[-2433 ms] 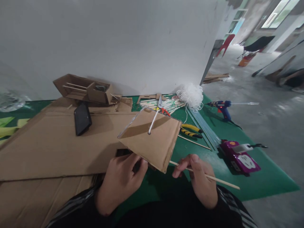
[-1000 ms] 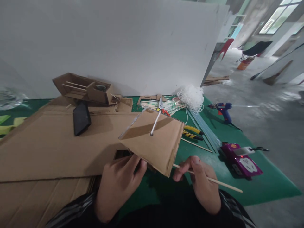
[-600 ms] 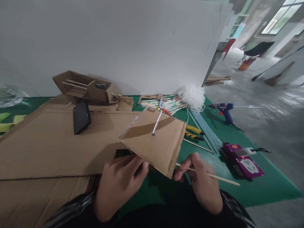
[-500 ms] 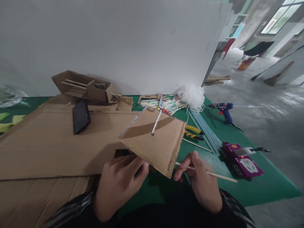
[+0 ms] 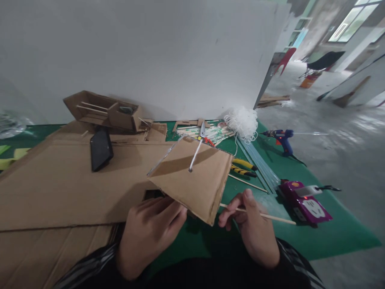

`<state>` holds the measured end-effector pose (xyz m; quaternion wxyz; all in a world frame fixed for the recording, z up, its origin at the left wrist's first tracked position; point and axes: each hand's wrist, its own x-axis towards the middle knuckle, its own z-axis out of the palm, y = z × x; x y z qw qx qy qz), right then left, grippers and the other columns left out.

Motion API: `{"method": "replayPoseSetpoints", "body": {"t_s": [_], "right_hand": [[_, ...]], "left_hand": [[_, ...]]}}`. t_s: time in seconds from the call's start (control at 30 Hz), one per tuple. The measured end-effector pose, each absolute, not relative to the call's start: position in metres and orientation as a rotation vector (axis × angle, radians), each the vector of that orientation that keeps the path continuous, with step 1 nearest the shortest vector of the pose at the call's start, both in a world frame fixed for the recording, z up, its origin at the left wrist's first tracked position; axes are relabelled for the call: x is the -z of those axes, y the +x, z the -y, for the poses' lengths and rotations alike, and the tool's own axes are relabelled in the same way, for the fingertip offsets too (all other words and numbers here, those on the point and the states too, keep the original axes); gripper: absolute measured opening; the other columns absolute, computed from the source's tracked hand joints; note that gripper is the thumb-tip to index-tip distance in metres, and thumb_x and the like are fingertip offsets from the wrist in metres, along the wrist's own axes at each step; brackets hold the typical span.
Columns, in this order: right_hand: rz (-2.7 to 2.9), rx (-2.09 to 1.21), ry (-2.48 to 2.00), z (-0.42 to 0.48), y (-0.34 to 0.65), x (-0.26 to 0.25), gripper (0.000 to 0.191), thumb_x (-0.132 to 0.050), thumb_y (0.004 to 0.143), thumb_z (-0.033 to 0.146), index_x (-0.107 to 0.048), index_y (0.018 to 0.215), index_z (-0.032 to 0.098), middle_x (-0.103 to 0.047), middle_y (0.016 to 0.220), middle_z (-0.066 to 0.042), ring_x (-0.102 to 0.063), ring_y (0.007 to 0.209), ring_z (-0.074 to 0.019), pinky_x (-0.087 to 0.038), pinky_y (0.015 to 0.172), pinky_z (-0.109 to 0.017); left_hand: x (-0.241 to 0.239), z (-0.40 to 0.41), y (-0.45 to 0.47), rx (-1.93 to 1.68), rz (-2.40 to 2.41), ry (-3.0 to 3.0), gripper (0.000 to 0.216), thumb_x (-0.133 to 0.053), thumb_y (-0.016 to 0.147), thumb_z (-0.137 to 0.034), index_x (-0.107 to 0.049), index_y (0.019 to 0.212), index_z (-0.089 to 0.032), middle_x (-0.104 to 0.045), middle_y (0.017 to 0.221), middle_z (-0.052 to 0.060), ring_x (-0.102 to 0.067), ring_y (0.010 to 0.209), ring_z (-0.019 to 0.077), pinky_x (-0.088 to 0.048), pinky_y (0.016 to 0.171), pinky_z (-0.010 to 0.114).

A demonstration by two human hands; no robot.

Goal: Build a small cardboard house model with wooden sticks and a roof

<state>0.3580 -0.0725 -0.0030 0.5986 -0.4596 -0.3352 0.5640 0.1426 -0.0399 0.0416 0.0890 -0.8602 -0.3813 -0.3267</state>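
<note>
My left hand (image 5: 150,230) grips the near lower edge of a tilted brown cardboard piece (image 5: 192,180) held above the green mat. A thin white rod (image 5: 194,155) sticks out of the cardboard's top face, and a clear strip (image 5: 164,159) runs along its far left edge. My right hand (image 5: 251,226) pinches a thin wooden stick (image 5: 270,217) between thumb and fingers. The stick's left end meets the cardboard's right edge, and its other end points right over the mat.
Large flat cardboard sheets (image 5: 60,180) cover the left, with a black phone (image 5: 101,149) and a cardboard box model (image 5: 102,112) on them. On the green mat (image 5: 315,228) lie yellow pliers (image 5: 243,166), scissors (image 5: 204,134), white string (image 5: 242,122), a blue glue gun (image 5: 282,138) and a purple power strip (image 5: 305,200).
The stick's free end has lifted slightly and the stick sits a little further into the cardboard's edge. Both hands keep their grips; the view has shifted a little.
</note>
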Motion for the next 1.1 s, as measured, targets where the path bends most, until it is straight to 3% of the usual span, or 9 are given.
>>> {"method": "replayPoseSetpoints", "body": {"t_s": [0.27,0.7,1.1], "right_hand": [[0.764,-1.399,-0.933,0.0745,0.3602,0.0002,0.031,-0.067,0.088,0.045,-0.063,0.073,0.018,-0.076,0.066,-0.007,-0.069,0.058,-0.0172,-0.050,0.048,-0.022],[0.769,-1.431,-0.892,0.0759,0.3616,-0.0016,0.026,-0.065,0.089,0.041,-0.063,0.075,0.018,-0.076,0.069,-0.007,-0.070,0.062,-0.0187,-0.050,0.052,-0.024],[0.828,-1.336,-0.884,0.0781,0.3628,0.0049,0.013,-0.063,0.093,0.034,-0.063,0.090,0.022,-0.077,0.081,-0.006,-0.071,0.069,-0.0193,-0.050,0.054,-0.025]], "left_hand": [[-0.0408,0.0397,0.1407,0.963,1.109,-2.550,0.036,-0.049,0.091,-0.011,-0.050,0.057,-0.023,-0.056,0.047,-0.004,-0.054,0.045,0.0140,-0.035,0.051,0.029],[-0.0401,0.0414,0.1399,0.973,1.097,-2.532,0.034,-0.051,0.090,-0.011,-0.051,0.058,-0.023,-0.056,0.049,-0.004,-0.052,0.048,0.0144,-0.035,0.053,0.030],[-0.0408,0.0408,0.1425,0.966,1.091,-2.521,0.036,-0.050,0.091,-0.011,-0.050,0.057,-0.023,-0.054,0.048,-0.004,-0.051,0.047,0.0146,-0.032,0.052,0.030]]}}
